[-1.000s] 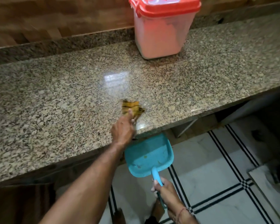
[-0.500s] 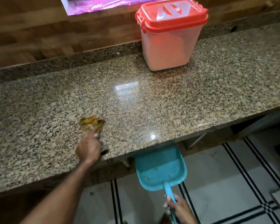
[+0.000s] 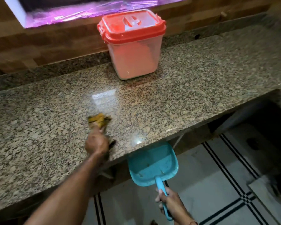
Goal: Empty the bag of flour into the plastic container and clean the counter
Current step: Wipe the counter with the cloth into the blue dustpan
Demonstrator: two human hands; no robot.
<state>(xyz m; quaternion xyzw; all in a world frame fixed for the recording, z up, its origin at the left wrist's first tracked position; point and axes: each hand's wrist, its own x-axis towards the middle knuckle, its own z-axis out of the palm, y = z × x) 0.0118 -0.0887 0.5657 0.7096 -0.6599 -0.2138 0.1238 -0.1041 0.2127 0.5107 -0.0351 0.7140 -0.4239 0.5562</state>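
Our left hand [image 3: 96,142] grips a blurred yellow brush [image 3: 99,119] on the granite counter [image 3: 193,88], where the red-lidded plastic container [image 3: 133,51] stands shut near the back wall. Our right hand [image 3: 169,200] clasps the blue dustpan [image 3: 151,163] just under the counter's edge.

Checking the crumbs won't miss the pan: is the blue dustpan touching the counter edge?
Cannot tell. In the head view the dustpan, held by the right hand, has its front lip hidden under the counter overhang, so neither contact nor gap shows.
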